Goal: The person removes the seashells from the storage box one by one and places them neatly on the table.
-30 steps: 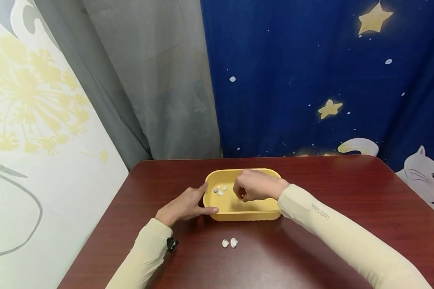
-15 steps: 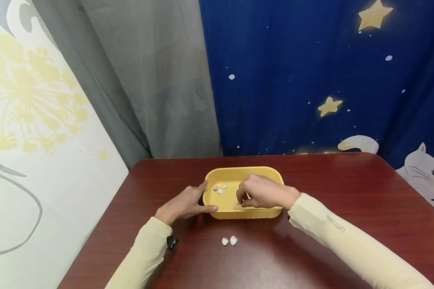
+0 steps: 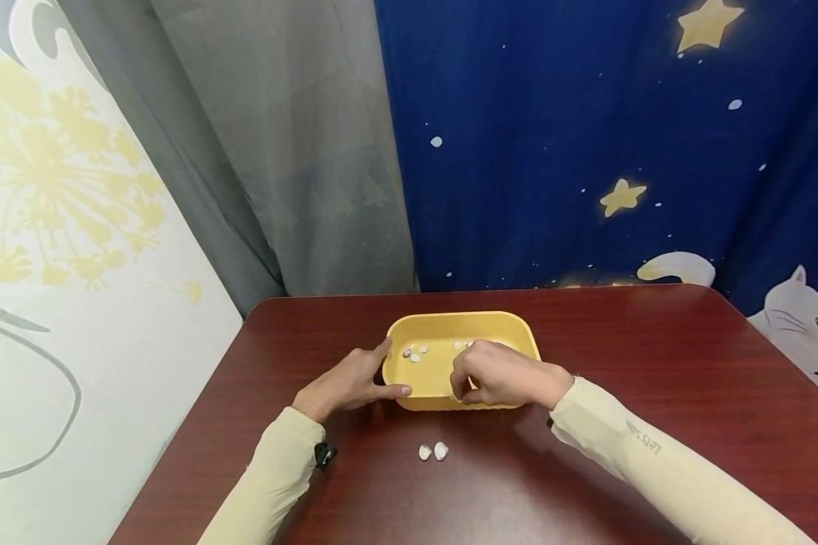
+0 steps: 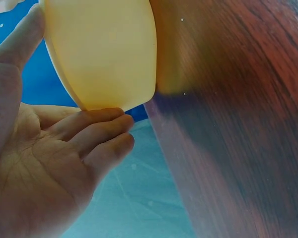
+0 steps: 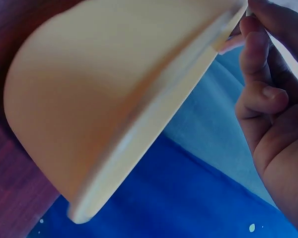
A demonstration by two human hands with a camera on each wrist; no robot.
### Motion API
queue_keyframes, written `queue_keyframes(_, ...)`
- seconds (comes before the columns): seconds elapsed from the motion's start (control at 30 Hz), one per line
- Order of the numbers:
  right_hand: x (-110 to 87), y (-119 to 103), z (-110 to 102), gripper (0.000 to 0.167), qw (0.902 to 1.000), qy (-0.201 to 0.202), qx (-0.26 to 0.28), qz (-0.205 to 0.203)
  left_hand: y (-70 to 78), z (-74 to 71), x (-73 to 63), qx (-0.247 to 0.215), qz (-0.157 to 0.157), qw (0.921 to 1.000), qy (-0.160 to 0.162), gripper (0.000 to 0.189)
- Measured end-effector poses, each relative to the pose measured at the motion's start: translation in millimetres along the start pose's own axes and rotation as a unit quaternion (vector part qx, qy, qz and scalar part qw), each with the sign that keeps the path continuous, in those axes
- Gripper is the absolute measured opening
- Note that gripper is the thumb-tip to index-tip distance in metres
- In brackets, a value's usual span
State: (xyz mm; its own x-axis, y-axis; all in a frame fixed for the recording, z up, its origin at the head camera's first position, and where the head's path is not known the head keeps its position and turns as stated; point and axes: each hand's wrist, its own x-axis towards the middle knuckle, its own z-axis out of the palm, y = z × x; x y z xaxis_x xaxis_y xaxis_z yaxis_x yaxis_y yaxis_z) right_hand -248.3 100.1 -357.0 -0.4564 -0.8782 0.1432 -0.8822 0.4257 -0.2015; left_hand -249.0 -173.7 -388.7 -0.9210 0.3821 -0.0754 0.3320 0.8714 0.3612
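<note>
A yellow oblong plastic tub (image 3: pixel 416 327) stands on the table. My left hand (image 3: pixel 346 384) holds its left end, thumb over the near rim and fingers along the outer wall; the left wrist view shows the fingers against the tub's end. My right hand (image 3: pixel 501 375) is over the tub's near rim, pinching a small whitish shell (image 3: pixel 456 398), mostly covered by the fingertips. Several small white shells lie inside: a group at the left with one shell (image 3: pixel 415 358) nearest me, and two more, one shell (image 3: pixel 457 345) and another (image 3: pixel 469 344) partly behind the right hand.
Two white shells, the left shell (image 3: pixel 425 452) and the right shell (image 3: pixel 441 451), lie side by side on the dark red wooden table (image 3: pixel 613 333) in front of the tub. A grey curtain (image 3: pixel 313 151) and a blue starry curtain (image 3: pixel 518 189) hang behind it.
My right hand has moved toward me and slightly right, from over the tub's middle to its near rim, uncovering two shells inside. The left hand keeps its hold.
</note>
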Motion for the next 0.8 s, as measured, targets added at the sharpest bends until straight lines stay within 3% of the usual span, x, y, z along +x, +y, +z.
queue_keyframes(0.4, -6.7, -4.9, 14.2, 0.013, 0.9997, 0.009, -0.008, -0.021, -1.9, 0.9, 0.7, -0.003, 0.002, 1.0000, 0.003, 0.104)
queue_keyframes(0.8, -17.1, -19.0, 36.0, 0.018, 0.9983, 0.006, -0.051, -0.028, -0.1, 0.4, 0.6, -0.006, 0.002, 1.0000, -0.003, 0.105)
